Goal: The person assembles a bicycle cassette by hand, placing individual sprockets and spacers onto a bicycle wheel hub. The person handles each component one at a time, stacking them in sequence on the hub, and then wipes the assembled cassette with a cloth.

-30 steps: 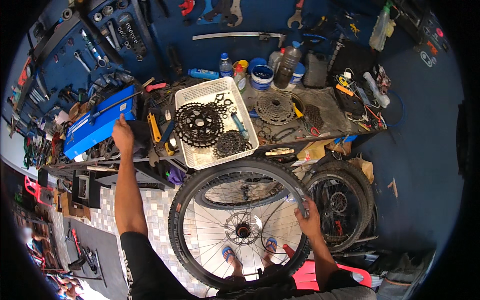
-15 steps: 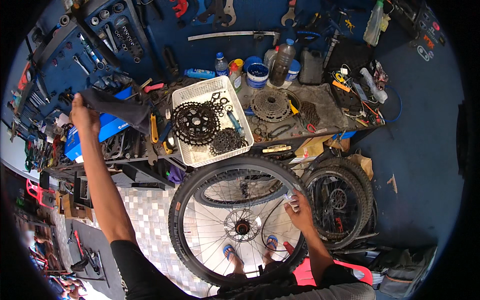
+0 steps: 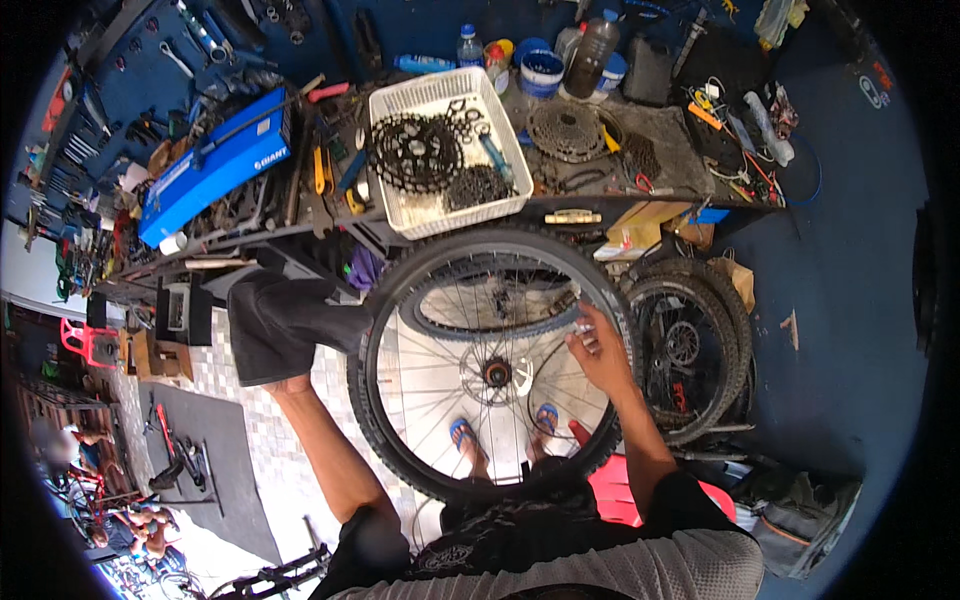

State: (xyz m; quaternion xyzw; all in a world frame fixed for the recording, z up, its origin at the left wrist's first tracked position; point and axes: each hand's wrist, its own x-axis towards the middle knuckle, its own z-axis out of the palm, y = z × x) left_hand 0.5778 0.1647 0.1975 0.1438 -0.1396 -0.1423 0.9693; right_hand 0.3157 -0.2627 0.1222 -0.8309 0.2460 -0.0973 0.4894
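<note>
A dark grey cloth point(image 3: 285, 325) hangs spread from my left hand point(image 3: 291, 384), left of the bicycle wheel. The cloth covers most of that hand's fingers, and one end of it reaches the tyre's left side. The wheel point(image 3: 372, 400) stands upright in front of me, with a knobby black tyre, thin spokes and a hub point(image 3: 496, 372) with a brake disc. My right hand point(image 3: 604, 358) is inside the rim's right edge, its fingers curled around a small whitish bit too small to name.
A white plastic basket point(image 3: 400, 222) with sprocket cassettes sits on the cluttered bench. Beside it are a blue box point(image 3: 215, 180), a large cassette point(image 3: 567, 133), bottles and tubs. More wheels point(image 3: 690, 350) lean at right. A red stool point(image 3: 615, 490) is near my legs.
My left hand has brought the cloth down from over the blue box toward the wheel's left side. The right hand stays by the rim. The view has shifted, placing the bench higher.
</note>
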